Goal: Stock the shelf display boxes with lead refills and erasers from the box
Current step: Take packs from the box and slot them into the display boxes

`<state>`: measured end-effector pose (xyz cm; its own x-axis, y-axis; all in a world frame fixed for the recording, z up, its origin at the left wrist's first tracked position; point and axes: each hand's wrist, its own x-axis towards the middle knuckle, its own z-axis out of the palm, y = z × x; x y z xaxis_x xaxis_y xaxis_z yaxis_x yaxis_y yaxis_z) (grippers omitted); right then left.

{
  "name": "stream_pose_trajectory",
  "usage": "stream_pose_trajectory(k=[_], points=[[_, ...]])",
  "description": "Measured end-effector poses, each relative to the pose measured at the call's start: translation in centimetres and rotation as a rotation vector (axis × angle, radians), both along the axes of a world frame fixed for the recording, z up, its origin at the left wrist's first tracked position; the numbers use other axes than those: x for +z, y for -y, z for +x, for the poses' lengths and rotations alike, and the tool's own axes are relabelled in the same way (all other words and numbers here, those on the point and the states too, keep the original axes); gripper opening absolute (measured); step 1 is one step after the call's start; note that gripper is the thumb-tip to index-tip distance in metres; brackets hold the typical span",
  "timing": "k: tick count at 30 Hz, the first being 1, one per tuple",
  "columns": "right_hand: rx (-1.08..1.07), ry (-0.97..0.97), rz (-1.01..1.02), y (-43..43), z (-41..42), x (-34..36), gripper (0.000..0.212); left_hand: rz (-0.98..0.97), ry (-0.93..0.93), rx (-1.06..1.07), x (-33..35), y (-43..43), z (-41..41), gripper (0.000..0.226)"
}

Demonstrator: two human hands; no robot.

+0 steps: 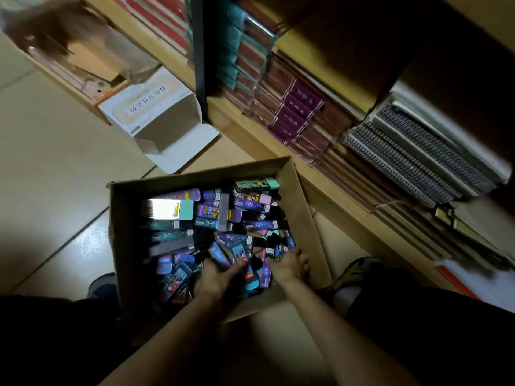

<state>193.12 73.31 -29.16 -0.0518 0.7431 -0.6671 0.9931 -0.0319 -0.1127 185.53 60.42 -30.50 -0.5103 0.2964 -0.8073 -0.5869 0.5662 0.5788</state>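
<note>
Lying open on the tiled floor (50,162) at far left, a white display box (167,118) rests against the foot of the shelving. Nearer, at centre, a cardboard box (122,246) is heaped with small packs (178,218) in purple, teal and blue. In its near part the left hand (218,277) curls its fingers around a fan of these packs. Just right of it, the right hand (289,264) has its fingers curled down over more of them, beside the box's right wall. Stacked notebooks (418,157) fill the wooden shelf (334,190) at right.
</note>
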Motion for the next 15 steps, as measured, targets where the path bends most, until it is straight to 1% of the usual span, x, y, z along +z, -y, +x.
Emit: stream_pose_trajectory(k=[2, 4, 6, 8, 10, 11, 13, 15], points=[[-0.003, 0.024, 0.071, 0.6, -0.3, -0.4, 0.074, -0.134, 0.017, 0.005, -0.4, -0.7, 0.2, 0.052], [-0.001, 0.021, 0.104, 0.9, -0.4, -0.8, 0.07, -0.289, -0.026, -0.017, -0.2, -1.4, 0.3, 0.057], [-0.016, 0.001, 0.099, 0.8, -0.3, -1.0, 0.067, -0.369, -0.096, -0.062, 0.0, -1.9, 0.5, 0.057], [-0.04, -0.031, 0.091, 0.5, 0.1, -1.2, 0.064, -0.319, -0.144, -0.066, -0.5, -2.2, 0.7, 0.05], [-0.022, -0.058, 0.105, 0.4, 0.5, -1.2, 0.062, -0.211, -0.167, -0.085, -1.0, -2.1, 0.7, 0.038], [-0.018, -0.093, 0.109, 0.3, 0.6, -1.4, 0.061, -0.159, -0.174, -0.097, -1.3, -1.9, 0.5, 0.035], [-0.055, -0.211, 0.088, 0.1, 0.6, -1.5, 0.055, -0.101, -0.191, -0.138, -1.7, -1.2, 0.1, 0.04], [-0.127, -0.308, 0.068, -0.1, 0.5, -1.4, 0.042, -0.1, -0.196, -0.179, -2.3, -0.6, -0.1, 0.045]])
